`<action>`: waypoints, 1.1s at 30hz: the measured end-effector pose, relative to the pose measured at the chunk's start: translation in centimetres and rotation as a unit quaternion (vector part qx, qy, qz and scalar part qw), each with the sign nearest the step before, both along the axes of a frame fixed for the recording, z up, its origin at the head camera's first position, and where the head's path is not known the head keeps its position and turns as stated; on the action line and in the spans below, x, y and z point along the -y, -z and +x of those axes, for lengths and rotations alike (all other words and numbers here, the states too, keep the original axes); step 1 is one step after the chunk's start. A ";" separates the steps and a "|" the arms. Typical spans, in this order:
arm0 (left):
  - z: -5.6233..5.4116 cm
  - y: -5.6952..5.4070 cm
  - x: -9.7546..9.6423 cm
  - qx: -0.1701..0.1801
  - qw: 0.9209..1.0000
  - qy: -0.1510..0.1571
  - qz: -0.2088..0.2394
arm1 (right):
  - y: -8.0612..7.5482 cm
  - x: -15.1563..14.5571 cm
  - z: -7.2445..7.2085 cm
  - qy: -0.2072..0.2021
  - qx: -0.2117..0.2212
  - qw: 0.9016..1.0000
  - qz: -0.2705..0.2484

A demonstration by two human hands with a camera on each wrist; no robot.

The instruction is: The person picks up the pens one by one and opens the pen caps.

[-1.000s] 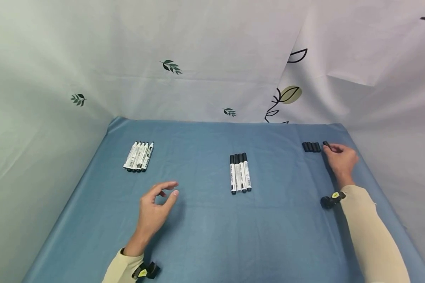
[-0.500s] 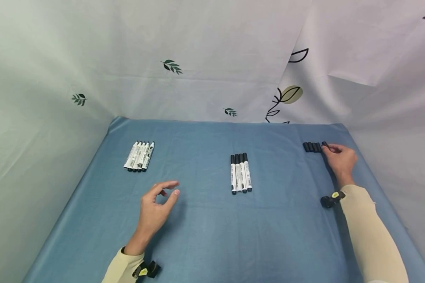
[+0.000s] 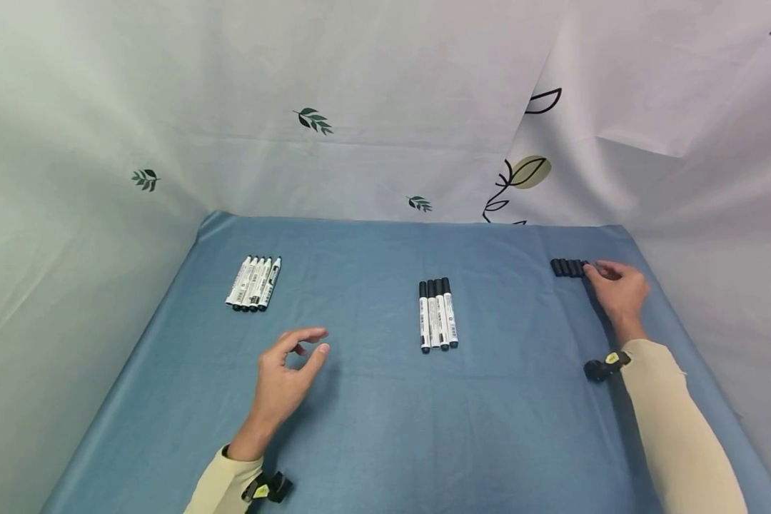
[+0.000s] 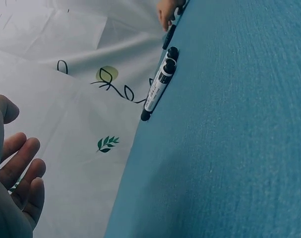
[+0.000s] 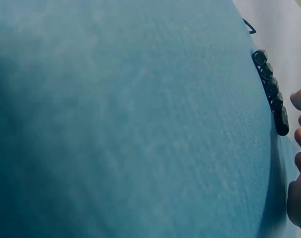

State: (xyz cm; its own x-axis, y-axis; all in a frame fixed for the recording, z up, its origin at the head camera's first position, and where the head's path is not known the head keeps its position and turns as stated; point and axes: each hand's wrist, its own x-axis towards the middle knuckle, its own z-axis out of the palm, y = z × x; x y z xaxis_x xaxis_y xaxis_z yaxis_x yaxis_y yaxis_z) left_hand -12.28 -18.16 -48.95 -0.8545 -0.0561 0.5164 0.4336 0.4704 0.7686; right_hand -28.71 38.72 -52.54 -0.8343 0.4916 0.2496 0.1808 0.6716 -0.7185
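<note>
A row of short black marker caps (image 3: 567, 268) lies side by side at the table's far right. My right hand (image 3: 620, 294) is at the right end of this row, its fingers loosely bent. In the right wrist view, the endmost cap (image 5: 281, 122) sits against the others, and a narrow gap shows between it and my thumb (image 5: 300, 99). My left hand (image 3: 283, 382) hovers over the cloth at left of centre, thumb and fingers apart, holding nothing. Capped white markers (image 3: 437, 314) lie side by side near the middle.
Several white markers without caps (image 3: 253, 284) lie side by side at the back left. Blue cloth (image 3: 385, 428) covers the table. Pale patterned fabric (image 3: 360, 164) hangs along its back and sides. A small camera is strapped to each wrist.
My right hand has brought the last black cap leftward and down against the row, and the fingers now appear apart from it. The left hand has stayed almost still.
</note>
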 end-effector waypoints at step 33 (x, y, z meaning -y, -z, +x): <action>-7.2 -0.7 -6.1 0.097 0.991 0.080 -0.049 | -5.3 11.5 9.9 -0.239 -0.254 0.934 0.076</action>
State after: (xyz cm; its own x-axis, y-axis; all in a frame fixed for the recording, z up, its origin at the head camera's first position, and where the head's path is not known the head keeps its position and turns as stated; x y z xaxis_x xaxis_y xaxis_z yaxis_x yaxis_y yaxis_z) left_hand -19.52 -12.09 -48.28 -0.9322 0.1306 0.3375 0.3571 0.4835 0.7992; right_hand -18.82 27.20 -47.20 -0.7043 0.0198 0.7096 -0.5038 0.6904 -0.5193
